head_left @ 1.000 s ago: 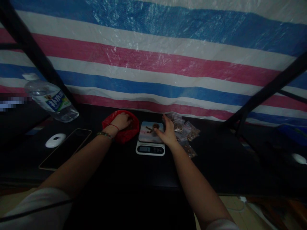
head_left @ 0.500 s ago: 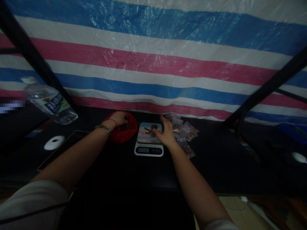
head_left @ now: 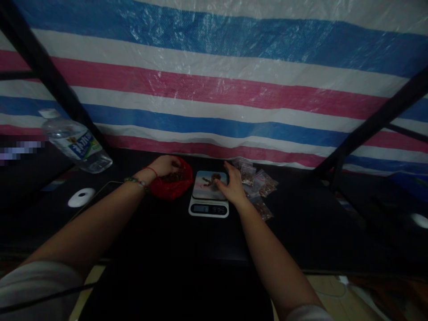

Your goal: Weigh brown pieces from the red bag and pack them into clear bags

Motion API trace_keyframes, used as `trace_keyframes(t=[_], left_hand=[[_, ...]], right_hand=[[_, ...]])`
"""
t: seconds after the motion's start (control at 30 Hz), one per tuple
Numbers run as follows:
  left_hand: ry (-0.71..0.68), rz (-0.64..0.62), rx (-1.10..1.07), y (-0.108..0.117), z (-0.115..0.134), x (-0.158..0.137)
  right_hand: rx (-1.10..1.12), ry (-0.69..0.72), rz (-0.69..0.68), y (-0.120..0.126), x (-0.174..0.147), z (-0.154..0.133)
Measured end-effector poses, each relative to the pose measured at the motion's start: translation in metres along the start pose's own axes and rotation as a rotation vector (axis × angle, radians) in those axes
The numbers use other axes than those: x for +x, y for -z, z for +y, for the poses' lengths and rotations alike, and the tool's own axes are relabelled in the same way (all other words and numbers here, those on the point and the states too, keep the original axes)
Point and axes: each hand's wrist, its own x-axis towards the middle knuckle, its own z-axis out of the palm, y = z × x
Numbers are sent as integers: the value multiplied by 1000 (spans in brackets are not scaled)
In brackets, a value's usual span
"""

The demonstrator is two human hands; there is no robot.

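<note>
My left hand point(head_left: 166, 166) is over a red plastic bag point(head_left: 174, 189) of small, dark brown bits, its fingers curled together at the contents. What they pinch, if anything, is too dark to make out. To the right of the bag sits a white kitchen scale point(head_left: 209, 210) with a lit display I cannot read. A dark brown shape point(head_left: 214, 179) shows on its pale blue and pink top; whether it is loose pieces or a picture I cannot tell. My right hand point(head_left: 234, 185) rests at the scale's right edge, thumb over the top and fingers stretched out.
Several small clear zip bags point(head_left: 264, 183) of brown bits lie right of the scale. At the left are a tilted plastic bottle point(head_left: 76, 142), a white mouse point(head_left: 81, 197) and a dark flat device point(head_left: 105, 189). Striped sheeting point(head_left: 214, 84) hangs behind the black table point(head_left: 301, 232).
My left hand has shifted slightly left and up within the red bag's opening, showing more of the brown bits. My right hand stays at the scale. The whole view has shifted a little.
</note>
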Motion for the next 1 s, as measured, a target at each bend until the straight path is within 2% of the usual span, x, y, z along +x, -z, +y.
trace_keyframes(t=[0.13,0.23,0.37,0.57,0.9,1.0], left_hand=[[-158,-13,-51,3,37,-10],[-298,-47,-59,-5,71,-15],[-339,-52,29,-24,100,-17],[-417,-35,149,-32,105,-19],[-413,20,128,-34,103,-21],[-367,70,76,-28,95,-23]], right_hand=[[-7,-4,-4,0,0,-1],[-8,-2,9,0,0,-1],[12,10,3,0,0,2],[31,12,-17,1,0,4],[35,15,-15,-2,-1,8],[32,5,-23,-2,-1,8]])
